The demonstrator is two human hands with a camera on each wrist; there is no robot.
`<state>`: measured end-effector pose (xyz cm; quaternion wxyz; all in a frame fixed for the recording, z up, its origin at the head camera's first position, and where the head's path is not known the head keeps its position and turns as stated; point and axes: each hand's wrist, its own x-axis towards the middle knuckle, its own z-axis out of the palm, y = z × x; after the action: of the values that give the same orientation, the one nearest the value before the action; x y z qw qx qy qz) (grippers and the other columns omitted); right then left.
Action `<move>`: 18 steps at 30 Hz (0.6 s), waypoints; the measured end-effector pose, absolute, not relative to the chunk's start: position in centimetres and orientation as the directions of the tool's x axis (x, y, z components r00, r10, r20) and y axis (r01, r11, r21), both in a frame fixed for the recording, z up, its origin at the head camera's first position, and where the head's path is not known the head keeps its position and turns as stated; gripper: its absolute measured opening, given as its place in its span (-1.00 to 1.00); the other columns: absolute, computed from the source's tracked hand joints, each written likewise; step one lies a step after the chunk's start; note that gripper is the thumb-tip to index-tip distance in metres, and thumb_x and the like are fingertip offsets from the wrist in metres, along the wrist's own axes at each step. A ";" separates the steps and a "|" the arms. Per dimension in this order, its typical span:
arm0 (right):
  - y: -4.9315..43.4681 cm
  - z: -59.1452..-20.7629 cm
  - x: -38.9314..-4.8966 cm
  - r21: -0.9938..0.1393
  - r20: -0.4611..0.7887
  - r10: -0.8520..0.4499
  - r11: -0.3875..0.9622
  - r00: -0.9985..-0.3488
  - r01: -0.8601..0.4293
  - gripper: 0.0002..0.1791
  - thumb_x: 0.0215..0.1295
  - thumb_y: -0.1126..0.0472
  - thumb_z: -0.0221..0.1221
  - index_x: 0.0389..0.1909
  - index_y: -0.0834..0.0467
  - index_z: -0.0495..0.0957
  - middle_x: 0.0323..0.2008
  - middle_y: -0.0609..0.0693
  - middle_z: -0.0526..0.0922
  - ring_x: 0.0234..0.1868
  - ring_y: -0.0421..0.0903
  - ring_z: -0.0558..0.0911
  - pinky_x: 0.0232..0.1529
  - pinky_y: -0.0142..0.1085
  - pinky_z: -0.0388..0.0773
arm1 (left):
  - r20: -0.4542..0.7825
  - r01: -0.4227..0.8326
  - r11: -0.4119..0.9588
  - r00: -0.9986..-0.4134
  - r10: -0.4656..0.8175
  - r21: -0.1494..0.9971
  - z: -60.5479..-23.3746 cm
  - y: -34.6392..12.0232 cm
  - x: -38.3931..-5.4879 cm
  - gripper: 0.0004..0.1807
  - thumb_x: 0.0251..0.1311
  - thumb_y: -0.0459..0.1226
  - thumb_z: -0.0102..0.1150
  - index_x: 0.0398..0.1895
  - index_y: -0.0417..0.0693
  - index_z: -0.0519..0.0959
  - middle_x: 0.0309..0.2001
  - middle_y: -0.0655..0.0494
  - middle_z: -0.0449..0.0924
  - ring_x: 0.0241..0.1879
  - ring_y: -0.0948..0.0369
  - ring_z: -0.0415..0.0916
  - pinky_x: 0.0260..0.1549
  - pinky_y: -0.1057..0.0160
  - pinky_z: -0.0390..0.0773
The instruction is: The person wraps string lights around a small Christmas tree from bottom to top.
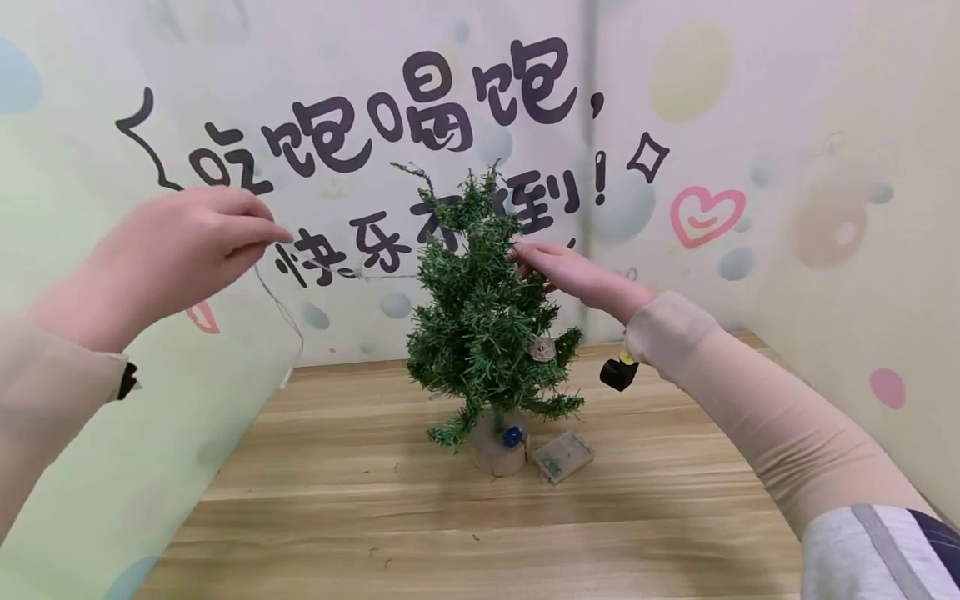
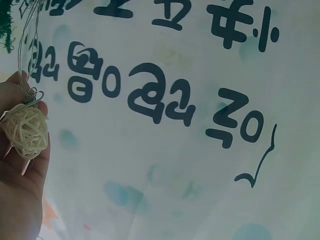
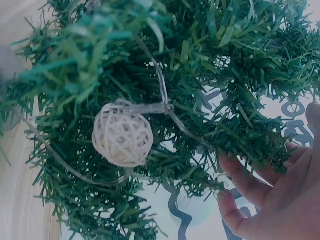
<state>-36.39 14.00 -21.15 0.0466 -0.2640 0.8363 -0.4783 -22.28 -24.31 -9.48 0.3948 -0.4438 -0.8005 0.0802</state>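
Observation:
A small green artificial Christmas tree (image 1: 480, 308) stands upright on a round base (image 1: 491, 457). Left of it, my raised left hand (image 1: 187, 242) pinches a thin string of lights (image 1: 283, 310), one strand of which stretches toward the tree while a loop dangles below. In the left wrist view, a pale woven ball (image 2: 26, 131) on that wire lies against the fingers. My right hand (image 1: 558, 271) reaches to the tree's right side, its extended fingers touching the branches. Among the branches in the right wrist view, another white woven ball (image 3: 123, 135) hangs on clear wire (image 3: 161, 82).
A clear battery box (image 1: 564, 457) lies right of the base, near a small blue ornament (image 1: 513, 436). The wooden table (image 1: 360, 517) meets a printed wall (image 1: 847, 250) at the back and sides. A black wrist camera (image 1: 618, 375) hangs under the right sleeve.

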 end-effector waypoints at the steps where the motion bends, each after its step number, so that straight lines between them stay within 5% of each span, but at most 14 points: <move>1: 14.0 -21.2 -36.4 -0.819 0.179 -0.487 0.408 -0.855 -0.404 -0.40 0.56 -0.12 -0.29 0.37 0.19 0.29 0.16 0.20 0.44 0.20 0.06 0.38 0.14 0.07 0.34 | 0.555 0.661 0.578 -0.283 0.782 -0.478 -9.6 -24.1 -21.9 -0.69 -0.14 -0.62 0.28 -0.32 -0.13 0.73 -0.39 0.07 0.62 -0.52 0.16 0.50 -0.58 0.19 0.49; 7: 14.6 -21.1 -36.4 -0.793 0.238 -0.448 0.422 -0.862 -0.439 -0.41 0.56 -0.11 -0.27 0.33 0.22 0.33 0.19 0.22 0.48 0.21 0.09 0.42 0.08 0.03 0.39 | 0.527 0.718 0.505 -0.225 0.819 -0.478 -10.2 -22.3 -20.0 -0.66 -0.20 -0.62 0.31 -0.32 -0.13 0.73 -0.39 0.12 0.62 -0.51 0.26 0.47 -0.51 0.31 0.43; 11: 14.7 -20.2 -35.6 -0.767 0.419 -0.296 0.391 -0.859 -0.509 -0.49 0.53 -0.02 -0.11 0.22 0.28 0.43 0.15 0.19 0.50 0.13 0.05 0.46 0.08 -0.07 0.38 | 0.521 0.751 0.466 -0.192 0.832 -0.468 -10.3 -21.0 -19.4 -0.72 -0.08 -0.57 0.25 -0.30 -0.13 0.73 -0.36 0.10 0.63 -0.45 0.22 0.50 -0.45 0.31 0.42; 18: 13.7 -17.4 -32.0 -0.612 0.741 -0.079 0.330 -0.667 -0.719 -0.73 0.36 0.18 0.11 -0.07 0.27 0.60 -0.01 0.02 0.40 -0.01 -0.07 0.33 -0.09 -0.33 0.29 | 0.531 0.802 0.410 -0.140 0.836 -0.434 -10.6 -19.2 -19.1 -0.73 0.02 -0.54 0.19 -0.25 -0.12 0.73 -0.34 0.10 0.65 -0.44 0.22 0.52 -0.45 0.33 0.44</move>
<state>-32.03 13.72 -17.45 -0.3107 -0.2646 0.7540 -0.5147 -19.09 -19.20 -10.57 0.3680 -0.5425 -0.7548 0.0229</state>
